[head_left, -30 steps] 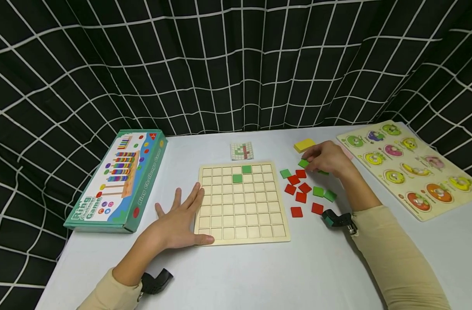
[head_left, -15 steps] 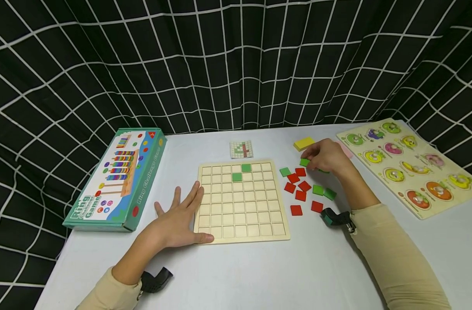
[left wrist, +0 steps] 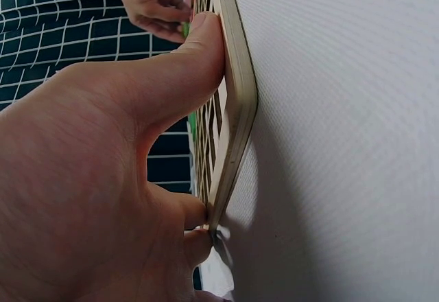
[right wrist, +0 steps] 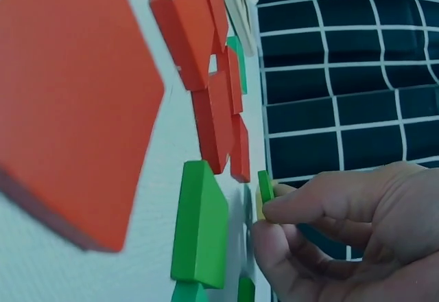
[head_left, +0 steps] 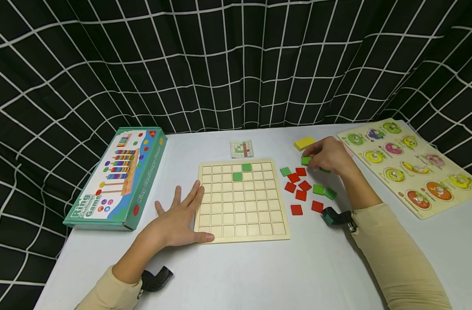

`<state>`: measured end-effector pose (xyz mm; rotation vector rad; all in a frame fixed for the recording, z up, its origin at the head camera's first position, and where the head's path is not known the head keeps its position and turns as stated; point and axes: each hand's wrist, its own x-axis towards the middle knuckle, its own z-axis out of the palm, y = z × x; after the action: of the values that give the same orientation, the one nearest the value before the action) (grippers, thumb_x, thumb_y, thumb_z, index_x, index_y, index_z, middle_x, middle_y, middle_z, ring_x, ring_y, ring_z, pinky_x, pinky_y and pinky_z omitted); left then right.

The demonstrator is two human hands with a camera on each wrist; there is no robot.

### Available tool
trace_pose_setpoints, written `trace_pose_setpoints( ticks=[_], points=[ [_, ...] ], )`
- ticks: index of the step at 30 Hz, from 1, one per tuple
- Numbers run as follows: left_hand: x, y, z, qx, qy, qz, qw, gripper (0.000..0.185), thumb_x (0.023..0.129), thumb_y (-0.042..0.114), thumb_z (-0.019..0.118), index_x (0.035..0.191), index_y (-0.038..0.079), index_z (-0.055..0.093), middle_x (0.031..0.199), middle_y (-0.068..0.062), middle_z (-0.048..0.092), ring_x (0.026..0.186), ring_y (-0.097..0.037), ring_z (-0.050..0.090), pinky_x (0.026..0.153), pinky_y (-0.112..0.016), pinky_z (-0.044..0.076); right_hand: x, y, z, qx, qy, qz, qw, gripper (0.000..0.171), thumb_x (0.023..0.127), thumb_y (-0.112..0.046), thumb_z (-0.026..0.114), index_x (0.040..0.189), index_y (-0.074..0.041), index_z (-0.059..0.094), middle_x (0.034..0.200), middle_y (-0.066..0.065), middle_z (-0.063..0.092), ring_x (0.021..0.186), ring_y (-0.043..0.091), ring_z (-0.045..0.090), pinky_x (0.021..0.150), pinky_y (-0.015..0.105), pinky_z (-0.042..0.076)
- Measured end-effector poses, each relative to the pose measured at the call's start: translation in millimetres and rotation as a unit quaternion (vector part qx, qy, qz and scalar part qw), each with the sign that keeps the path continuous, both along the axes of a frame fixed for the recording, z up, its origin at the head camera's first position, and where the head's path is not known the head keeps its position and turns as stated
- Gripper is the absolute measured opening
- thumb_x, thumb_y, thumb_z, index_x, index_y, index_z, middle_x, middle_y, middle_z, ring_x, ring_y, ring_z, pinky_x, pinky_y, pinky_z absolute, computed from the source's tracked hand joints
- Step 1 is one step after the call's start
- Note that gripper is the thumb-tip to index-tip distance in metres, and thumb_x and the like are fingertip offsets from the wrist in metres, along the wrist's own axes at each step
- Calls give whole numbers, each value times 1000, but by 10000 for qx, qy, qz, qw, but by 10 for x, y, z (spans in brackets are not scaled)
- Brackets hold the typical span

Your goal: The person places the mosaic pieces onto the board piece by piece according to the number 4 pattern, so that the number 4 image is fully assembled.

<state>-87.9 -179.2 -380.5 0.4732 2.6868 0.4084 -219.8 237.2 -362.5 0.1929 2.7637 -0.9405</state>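
Observation:
My left hand (head_left: pixel 177 221) lies spread at the left side of a wooden grid board (head_left: pixel 243 193). Its thumb presses on the near-left corner, and its fingertips meet the left edge. Two green tiles, a farther one (head_left: pixel 246 167) and a nearer one (head_left: pixel 237 176), sit in the board's upper cells. Right of the board, my right hand (head_left: pixel 328 156) pinches a green square tile (head_left: pixel 306 160) between thumb and fingers; the right wrist view shows this tile (right wrist: pixel 266 187) on edge, just off the table. Loose red tiles (head_left: pixel 300 195) and green tiles (head_left: pixel 318 190) lie below that hand.
A small pattern card (head_left: pixel 242 149) lies behind the board. Near my right hand is a yellow block (head_left: pixel 304 144). A green game box (head_left: pixel 119 181) stands at left, a fruit puzzle board (head_left: pixel 410 165) at right. Black gridded cloth (head_left: pixel 236 64) closes off the back.
The green tile in my right hand's pinch has tipped a little and shows more of its face. My left hand keeps its place on the board.

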Motion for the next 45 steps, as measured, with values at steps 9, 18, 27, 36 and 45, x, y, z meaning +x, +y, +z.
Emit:
trace_pose_setpoints(
  ticks=[9, 18, 27, 36, 45],
  points=[
    [2, 9, 0, 46, -12, 18, 10000, 130, 78, 74, 76, 169, 14, 6, 177, 0, -6, 157, -55, -4, 94, -97, 0, 52, -64, 102, -95, 46, 82, 9999, 37, 84, -4, 77, 122, -3, 77, 123, 24, 65, 100, 35, 54, 66, 30, 51],
    [7, 13, 2, 18, -18, 45, 10000, 130, 78, 75, 75, 169, 14, 5, 177, 1, -7, 157, -54, -4, 95, -97, 0, 151, -213, 195, -231, 502, 370, 9978, 31, 84, -4, 73, 115, -2, 78, 116, 21, 68, 95, 33, 56, 68, 33, 49],
    [1, 10, -10, -4, -4, 86, 10000, 130, 78, 73, 77, 169, 13, 6, 177, 0, -6, 157, -55, -4, 94, -97, -1, 235, -416, 221, -252, 478, 629, 9966, 27, 85, -4, 72, 111, -7, 80, 113, 16, 72, 92, 30, 62, 68, 31, 52],
    [-15, -8, -6, -45, -12, 25, 10000, 129, 79, 74, 75, 169, 13, 5, 177, 0, -7, 157, -55, -4, 95, -97, 0, 318, -675, 154, -770, -4, 847, 9934, 28, 85, -2, 72, 111, -7, 80, 106, 17, 69, 78, 30, 64, 62, 34, 56],
    [-15, 1, 4, -4, -35, 13, 10000, 129, 79, 74, 75, 169, 13, 6, 177, -1, -6, 157, -56, -4, 95, -97, 0, 357, -892, 141, -1254, -104, 1050, 9865, 30, 80, 0, 78, 109, -10, 81, 98, 11, 72, 85, 24, 59, 67, 30, 50]
  ],
)
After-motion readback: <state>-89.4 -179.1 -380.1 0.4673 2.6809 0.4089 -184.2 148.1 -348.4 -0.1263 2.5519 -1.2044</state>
